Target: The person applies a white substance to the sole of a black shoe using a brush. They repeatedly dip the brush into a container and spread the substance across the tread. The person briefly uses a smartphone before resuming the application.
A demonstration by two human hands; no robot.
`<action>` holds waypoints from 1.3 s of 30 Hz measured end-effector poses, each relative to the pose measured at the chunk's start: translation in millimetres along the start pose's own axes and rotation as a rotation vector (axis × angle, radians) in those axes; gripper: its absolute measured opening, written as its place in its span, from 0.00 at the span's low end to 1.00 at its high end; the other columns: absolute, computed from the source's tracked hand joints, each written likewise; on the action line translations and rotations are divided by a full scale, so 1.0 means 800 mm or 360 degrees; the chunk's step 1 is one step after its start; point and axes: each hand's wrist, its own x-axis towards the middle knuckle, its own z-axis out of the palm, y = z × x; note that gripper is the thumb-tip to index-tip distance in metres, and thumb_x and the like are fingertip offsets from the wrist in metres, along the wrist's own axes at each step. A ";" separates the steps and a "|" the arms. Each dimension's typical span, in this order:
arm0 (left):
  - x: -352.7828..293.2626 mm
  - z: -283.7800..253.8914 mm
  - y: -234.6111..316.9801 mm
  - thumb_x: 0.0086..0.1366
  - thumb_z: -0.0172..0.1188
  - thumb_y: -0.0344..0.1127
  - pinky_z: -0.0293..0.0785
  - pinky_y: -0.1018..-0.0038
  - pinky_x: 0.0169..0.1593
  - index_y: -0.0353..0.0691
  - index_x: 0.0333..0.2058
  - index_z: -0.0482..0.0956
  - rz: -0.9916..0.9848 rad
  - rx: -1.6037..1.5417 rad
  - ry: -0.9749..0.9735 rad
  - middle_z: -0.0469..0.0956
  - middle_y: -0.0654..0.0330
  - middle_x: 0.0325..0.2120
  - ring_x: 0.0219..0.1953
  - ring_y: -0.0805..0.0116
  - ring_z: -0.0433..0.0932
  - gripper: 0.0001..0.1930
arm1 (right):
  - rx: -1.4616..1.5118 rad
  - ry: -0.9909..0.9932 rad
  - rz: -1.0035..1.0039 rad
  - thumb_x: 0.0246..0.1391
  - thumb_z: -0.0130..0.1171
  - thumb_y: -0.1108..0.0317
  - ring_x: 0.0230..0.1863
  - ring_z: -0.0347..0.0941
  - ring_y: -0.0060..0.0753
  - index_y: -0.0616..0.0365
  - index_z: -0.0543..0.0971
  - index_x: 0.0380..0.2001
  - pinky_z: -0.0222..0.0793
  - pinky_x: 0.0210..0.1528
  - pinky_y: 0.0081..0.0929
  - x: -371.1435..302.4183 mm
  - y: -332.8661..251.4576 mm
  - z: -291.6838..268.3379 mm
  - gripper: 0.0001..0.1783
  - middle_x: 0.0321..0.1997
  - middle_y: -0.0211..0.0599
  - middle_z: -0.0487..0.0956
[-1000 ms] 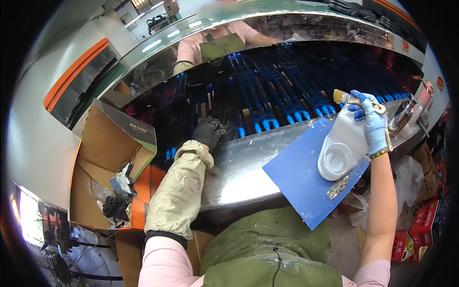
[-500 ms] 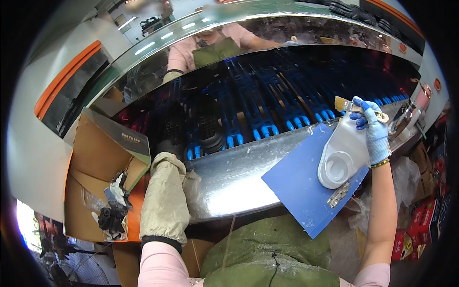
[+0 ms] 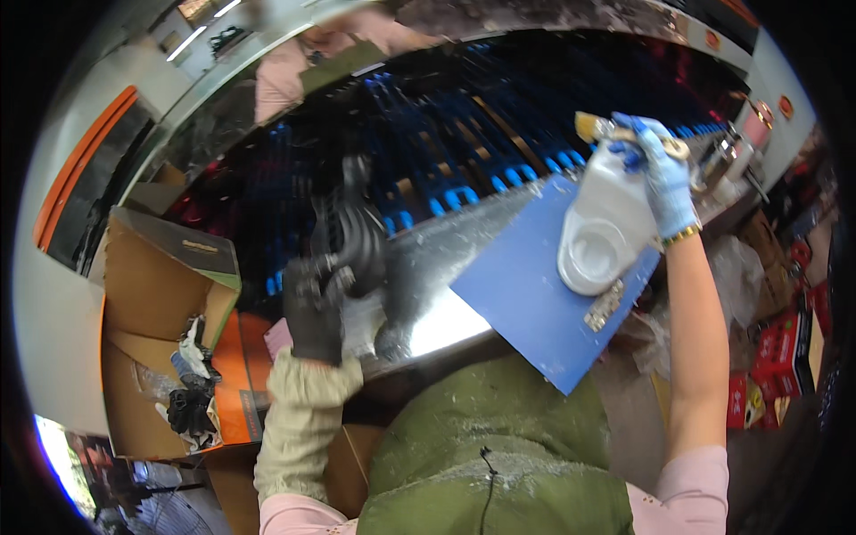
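Conveyor [image 3: 535, 116] fills the upper half of the view, a dark belt carrying rows of black pieces with bright blue tips, curving away toward the right. Shiny metal ledge [image 3: 428, 312] runs along its near edge, dusted and smeared.

Open cardboard box [image 3: 156, 294] stands at far left, flaps up, with dark and pale scraps lying low inside it. Red cartons [image 3: 780, 374] stacked at lower right, below the ledge.

Person's green apron [image 3: 481, 446] at bottom centre, speckled with pale flecks; pink sleeves show at both lower corners.

Blue flat board [image 3: 526, 294] lies tilted over the ledge edge, one corner hanging off toward the apron. White plastic jug [image 3: 606, 223] rests on the board's upper part, round base facing the camera.

Left hand [image 3: 314, 312], in a dark glove with a beige cuff over the forearm, is closed around a black moulded piece [image 3: 352, 236] held up over the ledge.

Right hand [image 3: 664, 174], in a blue glove, is closed around the top of the jug and also around a small brush [image 3: 593, 127] with a pale handle. Bristles point left, above the jug.

Hands well apart, one at each end of the ledge.
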 end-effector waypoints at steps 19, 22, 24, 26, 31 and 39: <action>-0.261 0.053 0.084 0.77 0.45 0.60 0.69 0.50 0.67 0.39 0.69 0.62 -0.1666 -0.2487 -0.1056 0.68 0.46 0.66 0.64 0.50 0.73 0.35 | -0.1148 -0.0222 0.0063 0.64 0.62 0.67 0.31 0.76 0.15 0.60 0.85 0.39 0.76 0.37 0.18 -0.179 0.008 -0.011 0.08 0.31 0.28 0.83; -0.237 0.103 0.078 0.77 0.43 0.60 0.72 0.52 0.65 0.36 0.67 0.64 -0.1572 -0.2764 -0.1371 0.70 0.44 0.63 0.63 0.51 0.74 0.35 | -0.0479 -0.0073 0.0455 0.62 0.64 0.60 0.30 0.80 0.19 0.58 0.86 0.37 0.74 0.32 0.18 -0.175 -0.010 -0.013 0.12 0.30 0.31 0.85; -0.249 0.112 0.008 0.76 0.44 0.61 0.75 0.54 0.63 0.34 0.65 0.66 -0.1668 -0.2949 -0.1214 0.73 0.43 0.59 0.60 0.53 0.76 0.35 | -0.0171 0.0010 0.0475 0.65 0.61 0.57 0.27 0.79 0.16 0.60 0.86 0.37 0.68 0.26 0.13 -0.177 -0.032 -0.019 0.16 0.30 0.31 0.85; -0.229 0.134 0.019 0.74 0.45 0.62 0.78 0.57 0.59 0.32 0.62 0.69 -0.1785 -0.3217 -0.1360 0.76 0.47 0.52 0.55 0.57 0.78 0.36 | -0.0137 0.0063 0.0451 0.70 0.54 0.57 0.24 0.75 0.13 0.61 0.83 0.45 0.66 0.23 0.09 -0.187 -0.036 -0.053 0.18 0.29 0.31 0.84; -0.186 0.157 0.049 0.74 0.44 0.62 0.80 0.48 0.54 0.32 0.60 0.71 -0.1665 -0.3554 -0.1924 0.79 0.45 0.49 0.52 0.47 0.80 0.36 | 0.0950 0.0311 0.1155 0.68 0.58 0.59 0.28 0.77 0.26 0.68 0.78 0.52 0.73 0.27 0.19 -0.248 0.029 -0.014 0.21 0.41 0.43 0.83; -0.228 0.089 0.076 0.74 0.40 0.64 0.74 0.29 0.53 0.42 0.65 0.69 -0.2147 -0.2962 -0.0683 0.76 0.38 0.55 0.57 0.28 0.75 0.35 | 0.0290 0.0007 0.0967 0.68 0.58 0.60 0.22 0.75 0.14 0.61 0.84 0.38 0.67 0.24 0.12 -0.197 0.056 0.220 0.14 0.28 0.33 0.85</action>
